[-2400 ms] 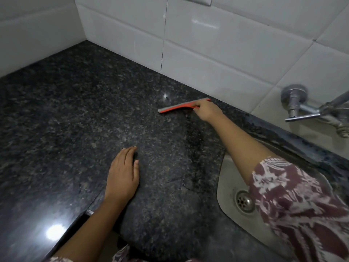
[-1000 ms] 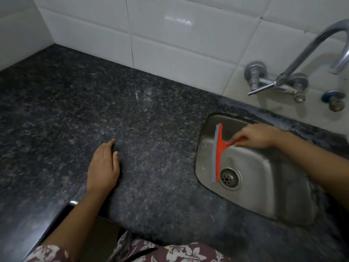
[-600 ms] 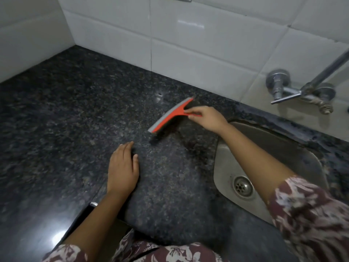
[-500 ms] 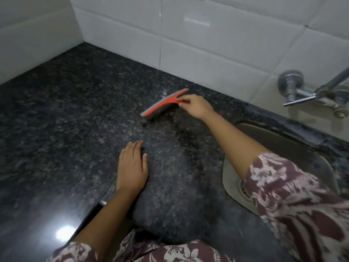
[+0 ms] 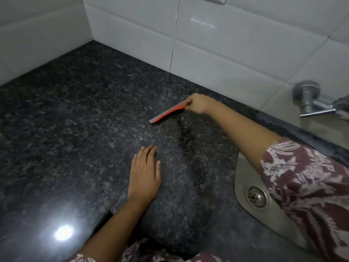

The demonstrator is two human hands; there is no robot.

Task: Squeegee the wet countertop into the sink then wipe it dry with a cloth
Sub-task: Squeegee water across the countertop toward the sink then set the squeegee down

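Right grip (image 5: 196,103) clasps the orange squeegee (image 5: 166,114), blade against the dark granite counter (image 5: 75,120) near the tiled wall (image 5: 226,59); left grip (image 5: 144,173) released, palm flat on the counter.

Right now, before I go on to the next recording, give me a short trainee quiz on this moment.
1. True or false: the left hand lies flat on the countertop.
2. Which hand holds the squeegee? A) left hand B) right hand
3. Fill in: the drain sits in the ___.
Key: 1 true; 2 B; 3 sink.
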